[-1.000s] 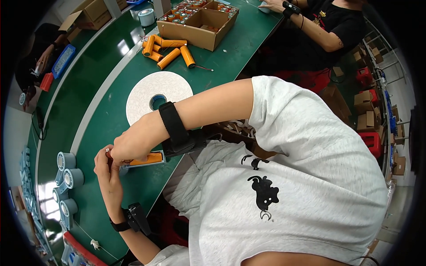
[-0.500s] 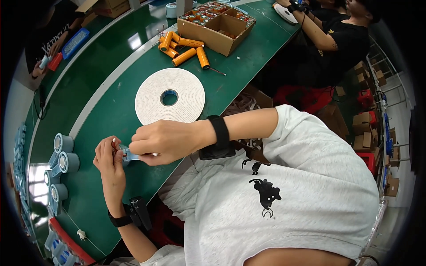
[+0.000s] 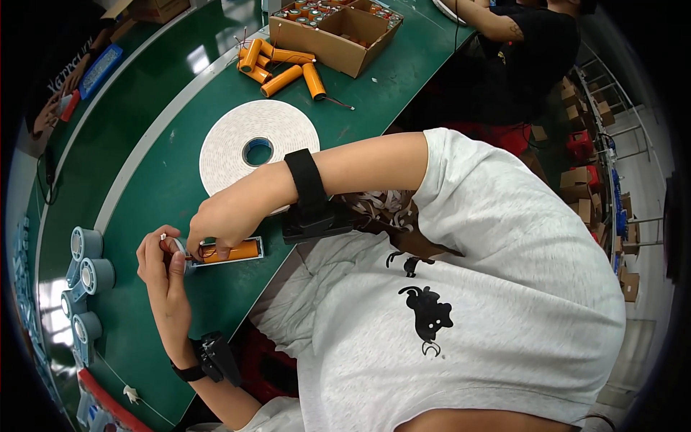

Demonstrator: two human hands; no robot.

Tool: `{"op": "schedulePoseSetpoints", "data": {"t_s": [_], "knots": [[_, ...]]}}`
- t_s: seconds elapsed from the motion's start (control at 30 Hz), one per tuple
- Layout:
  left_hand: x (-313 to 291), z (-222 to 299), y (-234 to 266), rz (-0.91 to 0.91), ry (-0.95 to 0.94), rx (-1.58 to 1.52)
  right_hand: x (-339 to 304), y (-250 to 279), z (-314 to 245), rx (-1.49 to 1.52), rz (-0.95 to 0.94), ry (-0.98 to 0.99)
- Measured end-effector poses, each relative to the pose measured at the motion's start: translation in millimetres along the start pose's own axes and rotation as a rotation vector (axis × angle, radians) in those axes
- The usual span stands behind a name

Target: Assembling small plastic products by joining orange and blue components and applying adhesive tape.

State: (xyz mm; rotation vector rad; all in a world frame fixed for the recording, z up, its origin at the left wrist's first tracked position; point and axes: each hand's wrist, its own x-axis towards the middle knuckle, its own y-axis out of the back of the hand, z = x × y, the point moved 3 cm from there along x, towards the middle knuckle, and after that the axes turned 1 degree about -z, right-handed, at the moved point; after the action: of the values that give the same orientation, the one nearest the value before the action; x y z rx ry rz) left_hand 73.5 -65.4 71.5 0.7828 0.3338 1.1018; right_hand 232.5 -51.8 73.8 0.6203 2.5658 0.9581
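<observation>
Orange battery (image 3: 243, 250) partly under right grip (image 3: 234, 212), whose closure's unclear; left grip (image 3: 162, 272) holds casing (image 3: 262, 248)

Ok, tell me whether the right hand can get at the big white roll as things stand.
Probably yes: the right hand is near the white roll, whose face lies mostly uncovered, though that hand is busy at the cased orange cell.

Assembly workshop, long green workbench (image 3: 162, 183), carton (image 3: 311, 45) of cylindrical cells (image 3: 308, 12), loose orange battery packs (image 3: 281, 81), co-worker (image 3: 538, 75) alongside
</observation>
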Motion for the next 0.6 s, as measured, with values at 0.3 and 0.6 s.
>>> {"op": "schedulePoseSetpoints", "data": {"t_s": [0.3, 0.6], "knots": [[5.2, 4.0, 10.5, -0.041, 0.002, -0.214, -9.4, -14.1, 9.8, -0.137, 0.146, -0.01], [132.2, -47.9, 124.7, 0.313, -0.086, 0.017, -141.3, 80.4, 46.6, 0.073, 1.209, -0.246]]}}
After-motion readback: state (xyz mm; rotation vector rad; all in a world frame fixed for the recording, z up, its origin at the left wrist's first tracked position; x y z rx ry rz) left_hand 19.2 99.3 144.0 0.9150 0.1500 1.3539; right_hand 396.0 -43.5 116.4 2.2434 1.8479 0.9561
